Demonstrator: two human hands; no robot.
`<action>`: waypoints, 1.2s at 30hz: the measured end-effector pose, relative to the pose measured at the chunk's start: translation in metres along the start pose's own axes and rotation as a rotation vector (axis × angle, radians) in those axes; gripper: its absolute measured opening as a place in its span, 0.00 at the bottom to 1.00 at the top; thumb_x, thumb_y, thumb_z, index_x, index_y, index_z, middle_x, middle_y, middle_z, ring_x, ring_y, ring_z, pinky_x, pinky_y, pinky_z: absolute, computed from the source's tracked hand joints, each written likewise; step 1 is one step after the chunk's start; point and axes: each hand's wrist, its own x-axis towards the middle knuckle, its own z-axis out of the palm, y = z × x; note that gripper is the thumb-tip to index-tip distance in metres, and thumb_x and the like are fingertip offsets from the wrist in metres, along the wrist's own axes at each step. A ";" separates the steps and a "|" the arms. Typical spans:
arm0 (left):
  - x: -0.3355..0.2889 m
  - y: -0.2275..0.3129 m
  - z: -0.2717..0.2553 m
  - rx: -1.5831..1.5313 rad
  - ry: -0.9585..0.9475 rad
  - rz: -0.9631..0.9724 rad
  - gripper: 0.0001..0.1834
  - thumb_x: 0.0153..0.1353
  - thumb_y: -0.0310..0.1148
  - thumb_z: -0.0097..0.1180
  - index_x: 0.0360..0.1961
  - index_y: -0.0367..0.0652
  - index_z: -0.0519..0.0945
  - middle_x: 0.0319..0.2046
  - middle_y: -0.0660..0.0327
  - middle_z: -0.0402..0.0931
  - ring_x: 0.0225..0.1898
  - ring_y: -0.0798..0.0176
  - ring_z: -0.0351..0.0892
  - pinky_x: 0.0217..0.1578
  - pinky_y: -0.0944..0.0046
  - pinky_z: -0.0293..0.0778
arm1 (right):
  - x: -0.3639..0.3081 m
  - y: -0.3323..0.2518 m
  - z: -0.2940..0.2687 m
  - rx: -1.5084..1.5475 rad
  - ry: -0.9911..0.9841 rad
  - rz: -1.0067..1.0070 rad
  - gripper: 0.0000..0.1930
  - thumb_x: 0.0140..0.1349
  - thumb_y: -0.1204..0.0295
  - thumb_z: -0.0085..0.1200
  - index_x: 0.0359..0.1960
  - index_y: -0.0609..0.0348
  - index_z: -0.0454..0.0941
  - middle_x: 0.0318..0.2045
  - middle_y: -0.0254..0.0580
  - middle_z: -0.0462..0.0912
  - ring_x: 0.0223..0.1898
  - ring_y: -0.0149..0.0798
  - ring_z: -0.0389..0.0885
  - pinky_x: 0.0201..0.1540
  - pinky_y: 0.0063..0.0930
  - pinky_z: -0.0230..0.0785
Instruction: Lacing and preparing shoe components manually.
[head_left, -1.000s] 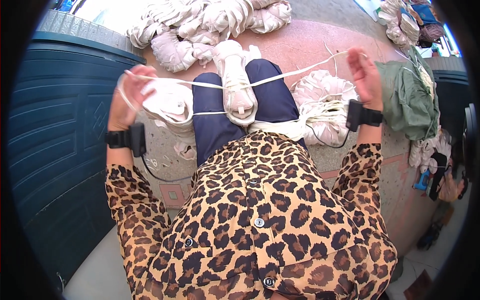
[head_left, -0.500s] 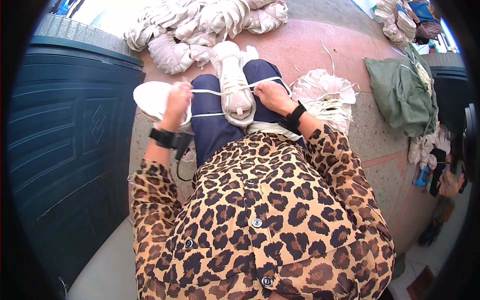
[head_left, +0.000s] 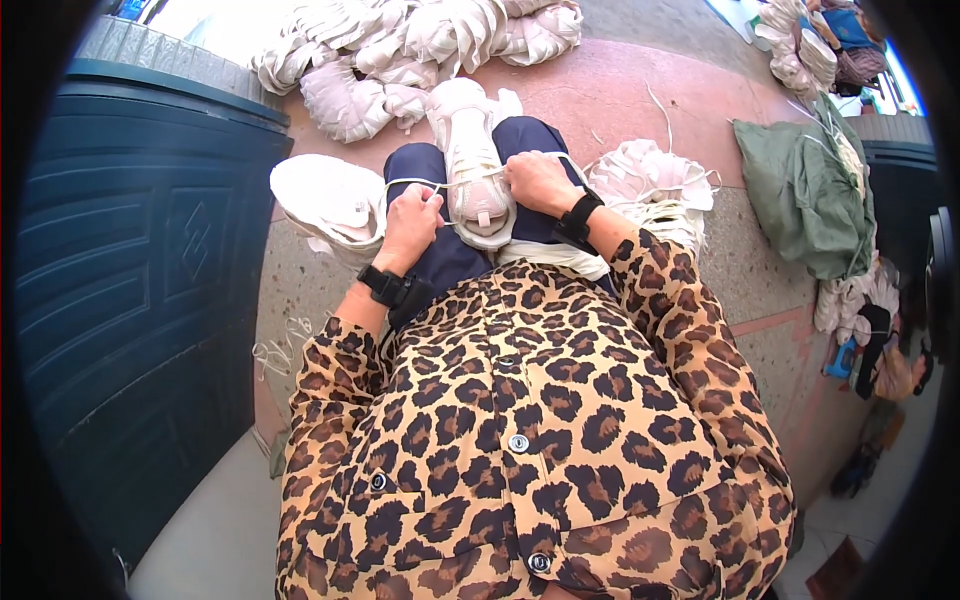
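A pale pink and white shoe (head_left: 462, 125) is held between my knees, its heel end nearest me. A white shoelace (head_left: 458, 184) crosses over its opening from hand to hand. My left hand (head_left: 410, 225) rests over my left thigh, beside the shoe, fingers pinched on the lace. On the other side, my right hand (head_left: 540, 183) lies over my right thigh, fingers closed on the lace close to the shoe. Its fingertips are partly hidden. Left of my knee sits a whitish shoe-like piece (head_left: 325, 200), sole side up; its exact kind is hard to tell.
A heap of bundled pinkish-white shoe parts (head_left: 400, 55) lies ahead. More pale pieces with loose laces (head_left: 655, 180) lie right of my knee. A green sack (head_left: 795, 190) stands farther right. A dark blue panelled door (head_left: 140, 270) stands along the left.
My left hand has come right and nearer to me, from beside my knee to over my thigh. The lace between the hands is slacker. My right hand has barely shifted.
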 end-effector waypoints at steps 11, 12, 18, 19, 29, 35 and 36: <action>0.022 -0.014 0.015 0.342 0.196 0.250 0.10 0.53 0.33 0.49 0.29 0.41 0.80 0.24 0.49 0.76 0.29 0.49 0.77 0.32 0.55 0.72 | -0.004 -0.005 0.001 -0.240 0.333 -0.180 0.07 0.48 0.67 0.53 0.25 0.55 0.77 0.26 0.35 0.77 0.35 0.37 0.74 0.36 0.34 0.61; 0.023 -0.013 0.013 0.437 0.184 0.277 0.09 0.53 0.32 0.49 0.28 0.41 0.80 0.23 0.50 0.76 0.28 0.48 0.76 0.31 0.56 0.72 | -0.004 -0.004 0.001 -0.246 0.364 -0.180 0.08 0.48 0.65 0.53 0.24 0.55 0.77 0.26 0.35 0.77 0.34 0.37 0.75 0.36 0.34 0.61; 0.028 -0.002 0.004 0.687 0.148 0.488 0.07 0.52 0.30 0.47 0.25 0.41 0.77 0.25 0.53 0.74 0.31 0.50 0.75 0.32 0.56 0.70 | -0.006 -0.005 0.001 -0.266 0.356 -0.177 0.10 0.49 0.62 0.54 0.22 0.55 0.79 0.25 0.36 0.78 0.33 0.37 0.75 0.36 0.35 0.61; 0.030 0.000 0.004 0.745 0.142 0.493 0.07 0.52 0.30 0.47 0.25 0.41 0.77 0.26 0.53 0.74 0.32 0.50 0.75 0.32 0.56 0.70 | -0.005 -0.005 0.001 -0.263 0.336 -0.161 0.11 0.49 0.61 0.53 0.21 0.55 0.79 0.25 0.36 0.78 0.34 0.37 0.75 0.36 0.35 0.61; 0.030 0.007 0.012 0.710 0.038 0.426 0.09 0.51 0.34 0.49 0.24 0.41 0.77 0.25 0.52 0.75 0.31 0.50 0.75 0.32 0.54 0.70 | -0.004 -0.004 0.003 -0.206 0.325 -0.164 0.11 0.49 0.64 0.50 0.20 0.57 0.79 0.24 0.38 0.78 0.34 0.38 0.76 0.38 0.35 0.61; 0.013 0.012 0.017 0.726 0.365 0.385 0.15 0.49 0.43 0.54 0.21 0.42 0.80 0.21 0.55 0.76 0.28 0.53 0.74 0.29 0.55 0.69 | -0.017 -0.012 0.000 -0.260 0.336 -0.184 0.12 0.52 0.63 0.50 0.21 0.57 0.79 0.25 0.38 0.77 0.34 0.38 0.74 0.37 0.36 0.60; 0.007 0.012 0.020 0.780 0.370 0.381 0.17 0.48 0.47 0.55 0.23 0.43 0.80 0.24 0.61 0.76 0.34 0.59 0.71 0.30 0.57 0.65 | -0.019 -0.014 0.001 -0.303 0.321 -0.189 0.12 0.54 0.62 0.49 0.22 0.56 0.78 0.25 0.38 0.76 0.34 0.39 0.73 0.38 0.36 0.60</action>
